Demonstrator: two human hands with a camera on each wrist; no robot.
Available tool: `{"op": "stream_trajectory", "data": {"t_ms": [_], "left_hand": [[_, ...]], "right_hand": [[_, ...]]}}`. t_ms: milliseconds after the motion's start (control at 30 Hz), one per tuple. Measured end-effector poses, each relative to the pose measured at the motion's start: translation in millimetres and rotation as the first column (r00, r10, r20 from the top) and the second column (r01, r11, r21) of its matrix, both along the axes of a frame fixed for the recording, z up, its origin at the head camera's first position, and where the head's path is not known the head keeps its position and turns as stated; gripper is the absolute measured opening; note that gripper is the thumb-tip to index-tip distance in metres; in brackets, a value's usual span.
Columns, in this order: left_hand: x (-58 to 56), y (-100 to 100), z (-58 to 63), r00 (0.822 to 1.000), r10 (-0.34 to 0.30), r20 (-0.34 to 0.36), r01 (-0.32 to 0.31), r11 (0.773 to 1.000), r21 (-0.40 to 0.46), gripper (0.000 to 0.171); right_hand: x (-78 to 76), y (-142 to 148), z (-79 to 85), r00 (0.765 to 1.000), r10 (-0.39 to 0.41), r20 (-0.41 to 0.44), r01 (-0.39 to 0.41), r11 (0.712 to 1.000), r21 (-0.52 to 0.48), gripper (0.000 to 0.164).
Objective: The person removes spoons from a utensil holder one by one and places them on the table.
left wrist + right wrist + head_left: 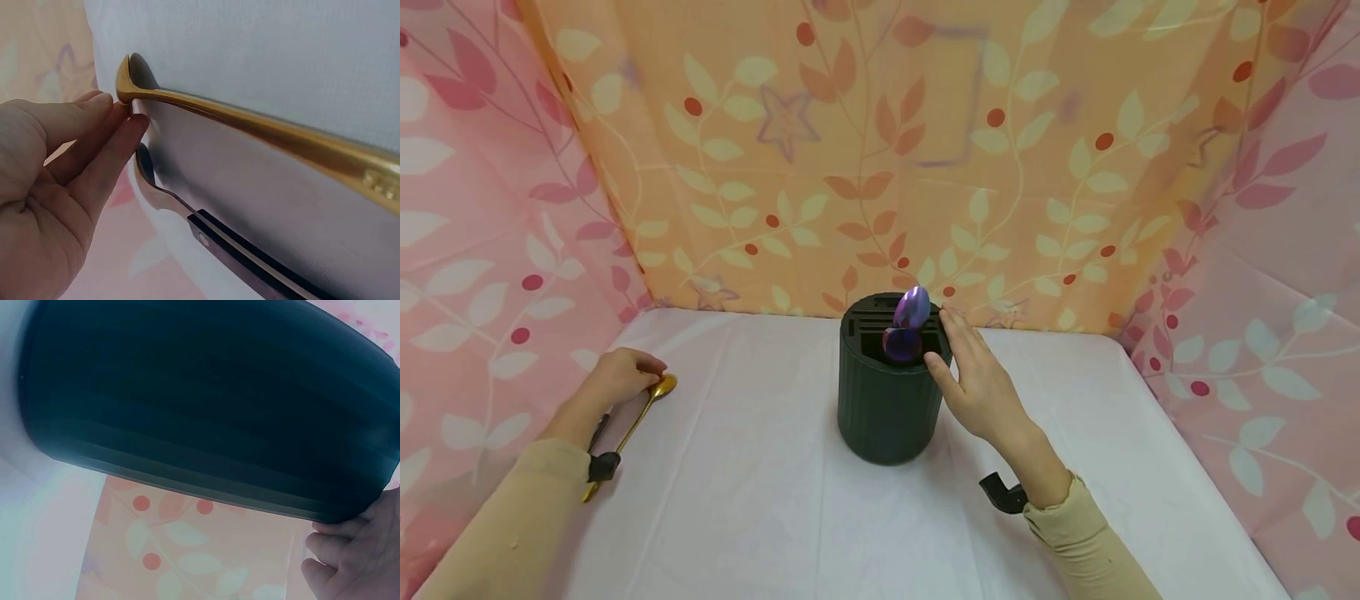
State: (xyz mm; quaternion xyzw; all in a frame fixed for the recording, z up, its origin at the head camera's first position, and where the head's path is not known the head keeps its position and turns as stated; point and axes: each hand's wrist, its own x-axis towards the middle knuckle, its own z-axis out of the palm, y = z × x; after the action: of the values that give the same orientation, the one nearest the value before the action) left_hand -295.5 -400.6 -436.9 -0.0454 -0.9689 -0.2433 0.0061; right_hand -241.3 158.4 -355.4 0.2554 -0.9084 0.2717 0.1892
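Note:
My left hand (619,377) is at the far end of a gold spoon (219,111) lying on the table. Its thumb and fingertips (139,125) come right up to the edge of the spoon's bowl. Just beside lies a second spoon (250,261) with a dark riveted handle, mostly hidden by the arm in the head view. My right hand (981,387) rests against the right side of a dark green ribbed utensil holder (887,412), fingers extended and thumb near its rim. Two shiny purple spoon heads (912,308) poke up from the holder's front opening.
A white cloth (752,500) covers the table. Patterned orange fabric (880,150) hangs behind it, with pink fabric walls (467,250) on both sides. The holder's top has several narrow slots (880,317). A black strap piece (1002,493) sits at the right wrist.

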Motion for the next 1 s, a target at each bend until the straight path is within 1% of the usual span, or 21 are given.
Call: {"op": "stream_trajectory", "data": {"t_ms": [100,200,367,467,567,633,767,867,1000], "left_hand": [[1.9,3.1,1.0,0.999,-0.008,-0.032,0.007,1.0,-0.013,0.026],[4.3,9.4,6.4,0.998,-0.001,-0.058,0.001,1.0,-0.007,0.03],[12.3,27.0,25.1,0.994,0.016,-0.11,-0.01,0.999,0.049,0.034],[18.2,40.6,38.9,0.984,0.02,-0.177,-0.005,0.996,0.087,0.035],[24.4,56.0,53.2,0.964,0.031,-0.263,0.004,0.991,0.131,0.035],[28.5,67.4,62.9,0.946,0.04,-0.322,0.015,0.986,0.166,0.035],[37.2,92.0,81.8,0.906,0.059,-0.419,0.044,0.972,0.232,0.035],[44.7,112.4,95.3,0.879,0.072,-0.472,0.081,0.952,0.296,0.034],[54.9,138.3,110.5,0.85,0.068,-0.523,0.161,0.911,0.38,0.033]], "right_hand": [[-0.1,0.4,-0.5,1.0,0.004,-0.001,-0.004,1.0,-0.003,0.072],[-0.6,0.6,-0.8,1.0,0.004,-0.001,-0.004,1.0,-0.003,0.072],[-0.8,0.5,-0.8,1.0,0.001,0.001,-0.001,1.0,0.0,0.072],[-0.7,0.6,-0.9,1.0,0.002,0.003,-0.002,1.0,-0.002,0.071],[-1.4,0.9,-1.8,1.0,0.006,-0.002,-0.006,1.0,-0.005,0.071],[-1.9,1.1,-2.4,1.0,0.008,-0.005,-0.008,1.0,-0.007,0.071],[-1.5,1.0,-2.6,1.0,0.006,-0.006,-0.006,1.0,-0.009,0.071],[-1.2,0.8,-2.4,1.0,0.005,-0.002,-0.005,1.0,-0.008,0.071],[-1.4,0.4,-2.1,1.0,0.008,-0.002,-0.008,1.0,-0.006,0.071]]}}
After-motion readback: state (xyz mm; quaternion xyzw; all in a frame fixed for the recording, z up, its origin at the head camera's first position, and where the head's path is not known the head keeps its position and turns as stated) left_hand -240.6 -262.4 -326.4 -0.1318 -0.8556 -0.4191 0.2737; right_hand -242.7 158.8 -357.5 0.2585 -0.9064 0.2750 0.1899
